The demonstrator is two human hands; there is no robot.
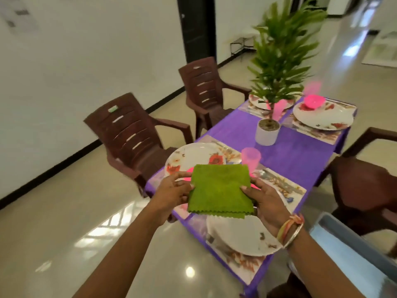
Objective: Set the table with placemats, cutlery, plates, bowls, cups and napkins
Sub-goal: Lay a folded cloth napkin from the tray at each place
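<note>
Head camera looks down on a folded green napkin [219, 190], a soft, fuzzy cloth square with a zigzag-cut near edge, held in the air over the near end of the desk [300, 162]. The left hand [174, 190] pinches its left edge, thumb on top and fingers beneath. The right hand [266, 201] pinches the right edge the same way, with thread bands and a metal bangle [290, 231] on that wrist.

A smooth purple cloth covers the desk. Under the napkin lies a round, glossy white plate [242, 237] on a flowered placemat [242, 263] that reaches the desk's near edge. A second flowered plate [193, 158] sits at the left edge, with a translucent pink cup [251, 157] just beside it. Metal cutlery [270, 176] lies on the mat to the right. A leafy plant in a white round pot [267, 131] stands mid-desk, with bare purple cloth around it. A pink bowl [314, 101] rests on a far plate [322, 121].

Brown slatted plastic chairs [137, 134] stand along the left side, and shiny floor tiles [75, 211] spread wide to the wall.
</note>
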